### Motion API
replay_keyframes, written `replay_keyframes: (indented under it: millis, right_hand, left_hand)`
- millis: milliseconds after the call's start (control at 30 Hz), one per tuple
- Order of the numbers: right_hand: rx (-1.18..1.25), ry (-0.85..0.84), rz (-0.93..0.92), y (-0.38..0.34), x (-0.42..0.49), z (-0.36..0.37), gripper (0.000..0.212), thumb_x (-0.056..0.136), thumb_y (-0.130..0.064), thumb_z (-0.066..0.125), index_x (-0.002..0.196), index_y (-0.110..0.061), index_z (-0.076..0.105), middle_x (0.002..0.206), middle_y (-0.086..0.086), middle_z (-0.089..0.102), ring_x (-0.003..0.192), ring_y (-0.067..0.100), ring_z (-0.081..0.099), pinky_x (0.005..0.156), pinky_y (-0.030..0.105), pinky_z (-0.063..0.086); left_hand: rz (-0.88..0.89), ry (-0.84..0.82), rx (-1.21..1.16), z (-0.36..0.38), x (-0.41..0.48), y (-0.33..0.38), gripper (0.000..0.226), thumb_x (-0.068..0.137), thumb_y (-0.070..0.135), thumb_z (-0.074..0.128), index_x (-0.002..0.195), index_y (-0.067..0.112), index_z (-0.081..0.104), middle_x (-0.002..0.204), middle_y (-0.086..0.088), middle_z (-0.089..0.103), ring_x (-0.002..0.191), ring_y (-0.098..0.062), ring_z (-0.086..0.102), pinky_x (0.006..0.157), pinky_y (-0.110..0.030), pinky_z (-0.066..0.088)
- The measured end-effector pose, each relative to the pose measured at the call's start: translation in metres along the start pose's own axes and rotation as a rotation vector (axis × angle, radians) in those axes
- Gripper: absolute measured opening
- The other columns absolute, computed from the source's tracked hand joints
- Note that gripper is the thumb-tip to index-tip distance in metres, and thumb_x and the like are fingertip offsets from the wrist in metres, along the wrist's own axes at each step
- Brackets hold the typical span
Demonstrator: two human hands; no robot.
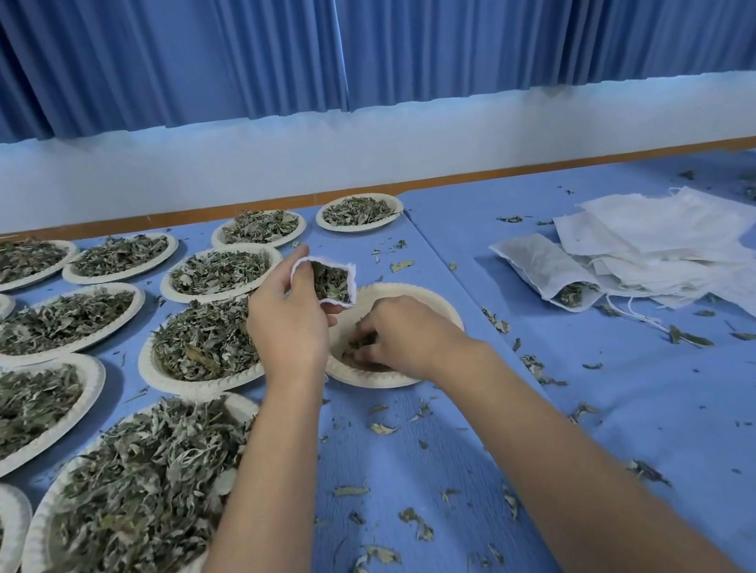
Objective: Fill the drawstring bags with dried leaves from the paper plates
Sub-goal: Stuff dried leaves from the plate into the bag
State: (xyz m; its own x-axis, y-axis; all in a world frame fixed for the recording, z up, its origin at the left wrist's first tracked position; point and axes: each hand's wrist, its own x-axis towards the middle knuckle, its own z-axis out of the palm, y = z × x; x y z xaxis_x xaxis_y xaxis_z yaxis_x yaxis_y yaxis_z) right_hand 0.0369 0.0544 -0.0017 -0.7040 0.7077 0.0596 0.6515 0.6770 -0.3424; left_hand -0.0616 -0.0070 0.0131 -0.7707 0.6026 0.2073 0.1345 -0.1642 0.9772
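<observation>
Pinches the leaf-filled drawstring bag [335,283] open-mouthed with the left hand [287,320]; curls the right hand [404,333] round dried leaves [357,337] in the paper plate [415,289].

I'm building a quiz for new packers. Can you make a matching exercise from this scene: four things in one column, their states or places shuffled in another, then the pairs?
Things
1. left hand
2. right hand
3. spare bags
4. plate under the right hand

States or places
A. nearly empty
B. holds a bag open
C. piled at the right
D. gathers leaves

Pairs: 1-B, 2-D, 3-C, 4-A
</observation>
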Motion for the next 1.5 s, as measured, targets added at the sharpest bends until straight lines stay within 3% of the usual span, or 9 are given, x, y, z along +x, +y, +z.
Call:
replay_keyframes:
  millis: [233, 333, 533, 700, 867, 967, 1200, 1367, 1500]
  right_hand:
    - [-0.158, 0.14, 0.017, -0.002, -0.006, 0.008, 0.02, 0.082, 0.005, 0.05, 0.08, -0.004, 0.068, 0.076, 0.011, 0.055, 0.073, 0.027, 0.049, 0.058, 0.028, 0.033]
    - [-0.057, 0.168, 0.021, 0.002, -0.005, 0.011, 0.024, 0.085, 0.001, 0.052, 0.089, -0.007, 0.074, 0.089, 0.01, 0.069, 0.081, 0.026, 0.059, 0.065, 0.029, 0.048]
    - [0.897, 0.315, 0.338, 0.025, -0.012, -0.022, 0.012, 0.08, -0.002, 0.071, 0.092, -0.004, 0.075, 0.07, -0.002, 0.067, 0.053, 0.003, 0.058, 0.054, 0.013, 0.046]
    - [1.413, 0.03, 0.29, 0.029, -0.027, -0.053, 0.01, 0.079, 0.005, 0.068, 0.087, -0.001, 0.067, 0.067, 0.006, 0.071, 0.059, 0.009, 0.068, 0.056, 0.018, 0.054]
    - [1.216, 0.119, 0.295, 0.01, -0.023, -0.054, 0.011, 0.077, 0.006, 0.071, 0.079, -0.006, 0.07, 0.061, 0.002, 0.068, 0.052, 0.008, 0.065, 0.053, 0.017, 0.055]
    - [1.128, 0.219, 0.333, 0.006, -0.018, -0.048, 0.006, 0.079, 0.002, 0.072, 0.081, -0.003, 0.071, 0.057, -0.005, 0.065, 0.052, 0.004, 0.061, 0.048, 0.012, 0.05]
    - [0.898, 0.316, 0.32, 0.005, -0.011, -0.029, 0.016, 0.079, -0.005, 0.072, 0.069, -0.018, 0.073, 0.072, 0.004, 0.07, 0.059, 0.009, 0.061, 0.065, 0.021, 0.055]
    - [0.591, 0.391, 0.209, 0.005, -0.011, -0.027, 0.016, 0.081, -0.006, 0.064, 0.07, -0.008, 0.076, 0.057, 0.008, 0.063, 0.042, 0.006, 0.04, 0.039, 0.011, 0.029]
    - [0.721, 0.421, 0.355, 0.015, -0.009, -0.029, 0.012, 0.08, -0.011, 0.068, 0.071, -0.007, 0.075, 0.052, -0.001, 0.062, 0.043, 0.005, 0.048, 0.045, 0.01, 0.04]
  left_hand:
    - [-0.022, -0.007, -0.084, 0.006, 0.0, 0.0, 0.029, 0.099, 0.015, 0.047, 0.124, 0.018, 0.062, 0.089, 0.016, 0.063, 0.054, -0.021, 0.063, 0.047, -0.02, 0.048]
    - [-0.018, -0.036, -0.125, 0.01, -0.003, 0.001, 0.033, 0.098, 0.015, 0.048, 0.13, 0.013, 0.056, 0.09, 0.019, 0.062, 0.057, -0.022, 0.065, 0.049, -0.019, 0.047]
    - [0.003, -0.051, -0.16, 0.014, -0.007, -0.001, 0.008, 0.096, 0.014, 0.052, 0.1, 0.02, 0.048, 0.122, -0.015, 0.059, 0.067, -0.021, 0.072, 0.063, -0.031, 0.053]
    - [0.004, -0.039, -0.136, 0.016, -0.01, -0.009, 0.012, 0.095, 0.013, 0.055, 0.089, 0.021, 0.048, 0.114, -0.013, 0.059, 0.081, -0.028, 0.071, 0.064, -0.03, 0.055]
    - [0.065, -0.023, -0.008, 0.019, -0.017, -0.009, 0.017, 0.093, 0.015, 0.059, 0.08, 0.025, 0.054, 0.087, 0.015, 0.057, 0.081, -0.028, 0.068, 0.061, -0.033, 0.057]
    - [0.199, 0.012, 0.266, 0.017, -0.02, -0.01, 0.012, 0.09, 0.022, 0.061, 0.08, 0.026, 0.059, 0.09, 0.01, 0.057, 0.081, -0.016, 0.06, 0.075, -0.027, 0.044]
    - [0.141, -0.059, 0.195, 0.022, -0.024, -0.007, 0.017, 0.09, 0.02, 0.061, 0.074, 0.023, 0.059, 0.051, 0.017, 0.06, 0.054, 0.009, 0.055, 0.053, -0.006, 0.038]
    - [0.05, -0.11, 0.076, 0.025, -0.025, -0.009, 0.018, 0.092, 0.023, 0.059, 0.075, 0.025, 0.057, 0.063, 0.013, 0.059, 0.062, 0.001, 0.054, 0.057, -0.01, 0.038]
    - [0.114, -0.321, 0.074, 0.022, -0.027, -0.01, 0.014, 0.092, 0.02, 0.06, 0.078, 0.019, 0.059, 0.075, 0.003, 0.06, 0.064, -0.002, 0.05, 0.061, -0.016, 0.04]
